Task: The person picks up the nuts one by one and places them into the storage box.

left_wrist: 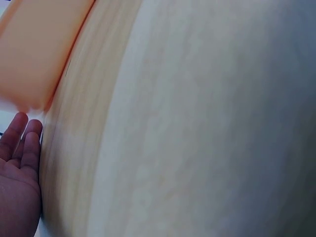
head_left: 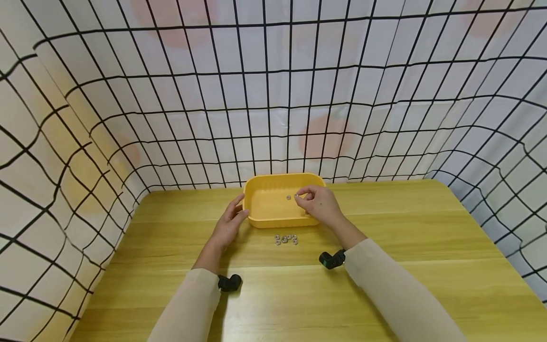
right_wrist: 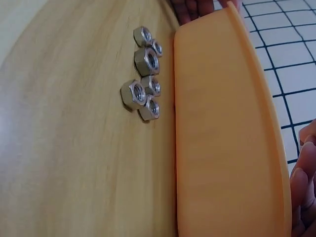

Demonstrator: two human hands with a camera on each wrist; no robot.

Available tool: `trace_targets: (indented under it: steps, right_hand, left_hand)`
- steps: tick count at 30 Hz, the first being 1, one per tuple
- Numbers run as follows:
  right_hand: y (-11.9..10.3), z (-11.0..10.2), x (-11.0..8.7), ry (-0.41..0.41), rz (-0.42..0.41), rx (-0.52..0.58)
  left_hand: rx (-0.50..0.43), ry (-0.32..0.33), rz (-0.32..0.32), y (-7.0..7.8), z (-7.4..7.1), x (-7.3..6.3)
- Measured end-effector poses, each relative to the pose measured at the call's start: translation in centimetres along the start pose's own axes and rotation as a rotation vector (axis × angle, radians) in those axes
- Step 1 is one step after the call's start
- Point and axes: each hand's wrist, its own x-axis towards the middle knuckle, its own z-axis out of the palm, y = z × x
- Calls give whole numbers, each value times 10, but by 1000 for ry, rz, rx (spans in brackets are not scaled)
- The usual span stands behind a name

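A yellow tray (head_left: 267,223) stands on the table against the mesh. My left hand (head_left: 227,228) touches its left end, with the fingers nearly straight against the outside in the left wrist view. Over the tray's right part, my right hand (head_left: 319,205) pinches a small shiny nut (head_left: 296,195) between thumb and fingertips; the fingers hide most of it. Inside the tray lies one metal nut (head_left: 288,197). Several hex nuts (head_left: 285,240) sit close together on the table just in front of the tray. One larger nut (right_wrist: 147,61) is among them in the right wrist view.
Black grid mesh (head_left: 278,109) over a pale patterned cloth rises behind the tray and along both sides. The wooden table (head_left: 273,294) reaches out to either side and toward me. A small black camera (head_left: 332,260) is worn on each wrist.
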Motion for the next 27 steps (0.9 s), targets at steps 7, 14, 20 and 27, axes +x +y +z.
trace_targets:
  steps: [7, 14, 20, 27]
  right_hand:
    - [-3, 1, 14, -2, 19, -21]
    - [0, 8, 25, 20, 49, -107]
    - [4, 12, 25, 60, 6, -189]
    - [4, 14, 23, 50, -1, -228]
  left_hand:
    - [2, 10, -3, -1, 0, 2]
    - [7, 7, -20, 0, 1, 2]
    - [11, 9, -11, 1, 1, 3]
    - [10, 10, -19, 1, 1, 1]
